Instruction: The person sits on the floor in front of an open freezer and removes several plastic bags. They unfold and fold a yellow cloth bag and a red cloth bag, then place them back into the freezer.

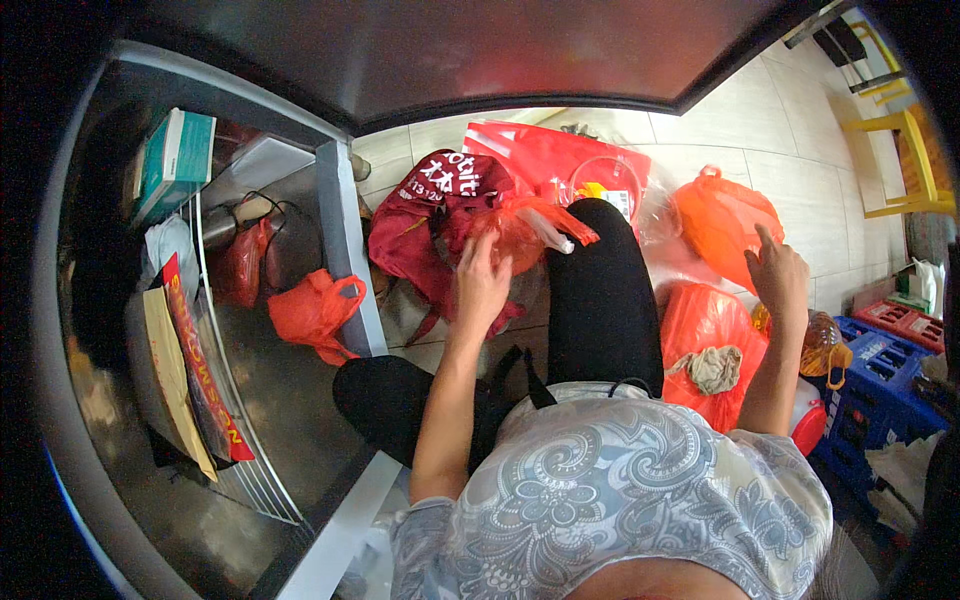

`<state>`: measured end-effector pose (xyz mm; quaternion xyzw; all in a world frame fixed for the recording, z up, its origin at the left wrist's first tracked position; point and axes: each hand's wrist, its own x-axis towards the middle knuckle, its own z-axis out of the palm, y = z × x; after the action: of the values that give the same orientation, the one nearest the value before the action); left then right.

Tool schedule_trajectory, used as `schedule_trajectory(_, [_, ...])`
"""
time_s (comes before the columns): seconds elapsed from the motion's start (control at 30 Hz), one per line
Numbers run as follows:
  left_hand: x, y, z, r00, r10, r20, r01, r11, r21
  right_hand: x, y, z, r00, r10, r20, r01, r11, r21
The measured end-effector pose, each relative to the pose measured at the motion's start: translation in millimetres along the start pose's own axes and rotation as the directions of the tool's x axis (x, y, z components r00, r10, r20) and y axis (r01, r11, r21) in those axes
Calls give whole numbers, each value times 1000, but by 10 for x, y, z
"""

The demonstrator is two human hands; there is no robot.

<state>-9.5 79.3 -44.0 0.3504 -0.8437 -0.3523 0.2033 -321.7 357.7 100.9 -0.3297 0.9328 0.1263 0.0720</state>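
Note:
My left hand [482, 278] is closed on the side of a thin red plastic bag [525, 228], whose pale, gathered end lies across my knee. Under and beside that bag is a dark red cloth bag [410, 225] with white print. Over to the right, my right hand [779, 268] touches the lower edge of a full orange plastic bag [725, 222], with index finger and thumb apart. Between my arms, a larger red plastic bag [705, 325] rests on the floor, with a crumpled beige cloth [712, 369] on it.
At left, a dark open cabinet [345, 250] holds a wire rack [222, 340], a teal box [180, 160] and small red bags [318, 308]. A dark panel [500, 50] spans the top. Blue crates [870, 380], an oil bottle [822, 345] and a yellow chair [915, 160] stand right.

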Motion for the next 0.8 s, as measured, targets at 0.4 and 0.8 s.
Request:
schedule_trajectory(0.4, [124, -281, 150, 977, -211, 0, 210, 974, -82, -146, -1596, -308, 653, -649, -389, 747, 469, 471])
schedule_trajectory(0.8, [-141, -611, -542, 769, -632, -92, 95, 256, -962, -427, -2586, 479, 406, -886, -224, 345, -78, 936])
